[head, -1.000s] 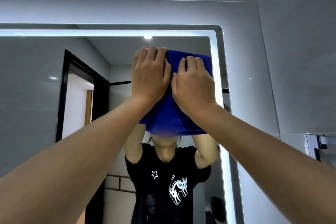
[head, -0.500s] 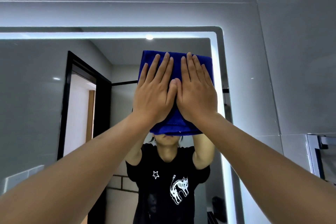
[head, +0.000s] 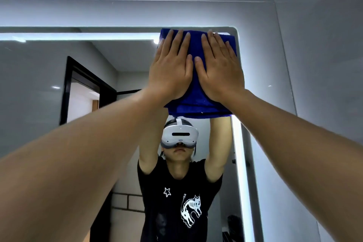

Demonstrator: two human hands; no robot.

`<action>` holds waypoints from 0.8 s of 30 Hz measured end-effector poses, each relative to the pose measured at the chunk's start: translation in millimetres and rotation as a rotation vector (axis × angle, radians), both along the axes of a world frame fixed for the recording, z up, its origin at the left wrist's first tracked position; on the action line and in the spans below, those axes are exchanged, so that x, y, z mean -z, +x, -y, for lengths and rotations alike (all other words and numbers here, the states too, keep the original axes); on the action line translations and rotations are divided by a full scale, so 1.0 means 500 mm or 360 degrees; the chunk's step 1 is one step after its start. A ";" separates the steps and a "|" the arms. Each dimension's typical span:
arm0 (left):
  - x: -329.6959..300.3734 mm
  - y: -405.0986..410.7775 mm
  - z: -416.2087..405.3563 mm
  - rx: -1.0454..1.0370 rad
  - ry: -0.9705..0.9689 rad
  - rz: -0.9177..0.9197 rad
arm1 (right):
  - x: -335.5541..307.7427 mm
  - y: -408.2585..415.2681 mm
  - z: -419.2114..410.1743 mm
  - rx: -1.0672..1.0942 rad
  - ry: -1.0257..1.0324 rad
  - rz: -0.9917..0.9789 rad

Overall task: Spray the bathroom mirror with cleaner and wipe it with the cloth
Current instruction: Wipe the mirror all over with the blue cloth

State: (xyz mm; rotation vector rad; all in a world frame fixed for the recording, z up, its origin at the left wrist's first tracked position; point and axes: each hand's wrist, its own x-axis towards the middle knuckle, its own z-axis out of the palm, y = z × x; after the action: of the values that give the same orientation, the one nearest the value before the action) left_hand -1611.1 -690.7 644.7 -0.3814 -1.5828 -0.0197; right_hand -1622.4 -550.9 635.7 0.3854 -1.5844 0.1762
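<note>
A folded blue cloth (head: 196, 104) lies flat against the bathroom mirror (head: 39, 84), up in its top right corner. My left hand (head: 170, 68) presses on the cloth's left half with straight, spread fingers. My right hand (head: 220, 68) presses on its right half the same way, thumbs nearly touching. The cloth's top edge reaches the mirror's lit upper border. No spray bottle is in view.
The mirror has a glowing light strip (head: 238, 163) along its top and right edges. Grey wall tiles (head: 314, 65) surround it. A person in a black T-shirt and a dark doorway (head: 66, 92) show in the reflection.
Both hands flattened from curled to straight fingers, then slid the cloth upward and to the right, into the mirror's top corner.
</note>
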 end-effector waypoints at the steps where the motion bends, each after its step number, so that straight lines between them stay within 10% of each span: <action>1: -0.008 0.000 -0.005 -0.0021 -0.0004 -0.0002 | -0.008 -0.001 -0.005 0.0001 -0.0002 -0.0002; 24: 0.058 -0.003 -0.030 -0.0110 -0.0051 -0.0021 | 0.051 -0.009 -0.033 0.0020 0.0024 0.0009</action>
State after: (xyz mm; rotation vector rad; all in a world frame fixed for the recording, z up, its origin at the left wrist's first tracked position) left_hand -1612.4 -675.7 615.8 -0.3511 -1.5840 0.0612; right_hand -1627.0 -534.6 610.0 0.3869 -1.5941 0.1555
